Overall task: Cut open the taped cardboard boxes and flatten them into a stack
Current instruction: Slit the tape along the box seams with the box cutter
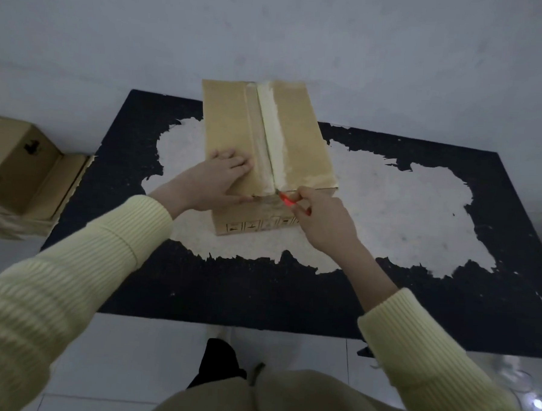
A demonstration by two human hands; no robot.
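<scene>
Head view, sole view. Item: taped cardboard box (233,124), standing near the middle of a black mat (258,299) with a worn white patch; whether the mat lies on a table or on the floor cannot be told. Long axis of the box runs away from the person, slightly leftward at the far end. Tape seam (271,136): a pale strip down the middle of the top face along that same axis, from the near edge to the far edge, apparently uncut along its length. Left hand (220,180): fingers straight, palm flat on the left flap just beside the seam, holding nothing. Right hand (322,220): grip closed round a red-handled cutter (290,203), whose tip meets the near end of the seam at the box's front edge. Governing relation: the whole seam lies ahead of the grip, away from the body, so the cut likely runs forward along the long axis, passing just to the right of the bracing fingers. Right hand is the nearer to the seam's start. Also present: a second cardboard box (14,160) at the left, well apart, off the mat; pale yellow sleeves (81,258).
</scene>
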